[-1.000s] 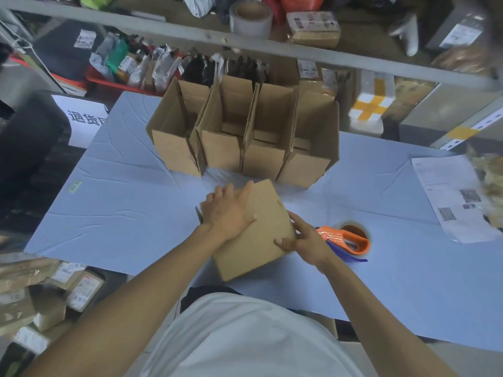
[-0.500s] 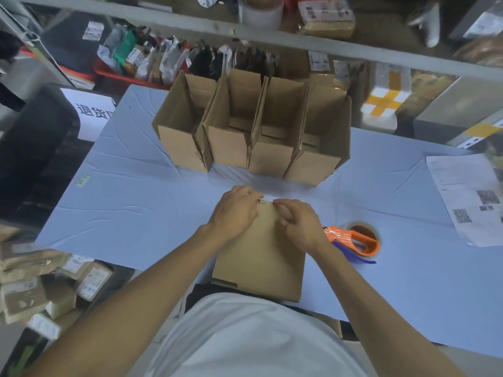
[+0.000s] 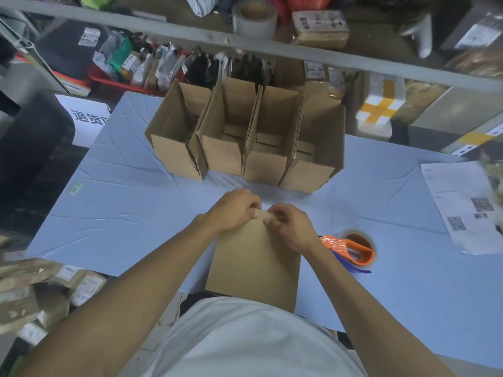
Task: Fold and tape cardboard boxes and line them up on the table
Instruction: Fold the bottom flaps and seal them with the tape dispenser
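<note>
Cardboard in both hands: the left hand (image 3: pixel 236 210) and right hand (image 3: pixel 290 227) pinch the far edge of a flattened box (image 3: pixel 255 265) lying at the blue tabletop's (image 3: pixel 130 213) near edge. Beside the right wrist lies an orange tape dispenser (image 3: pixel 349 247); beyond, four open boxes (image 3: pixel 245 137) stand side by side.

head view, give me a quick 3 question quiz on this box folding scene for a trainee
1. How many open boxes stand in the row at the back of the table?
2. True or false: the tape dispenser lies by the person's left hand.
3. Both hands grip the flat box at its: a) near edge b) far edge c) side edges

Key: 1. four; 2. false, it lies by the right hand; 3. b
</note>
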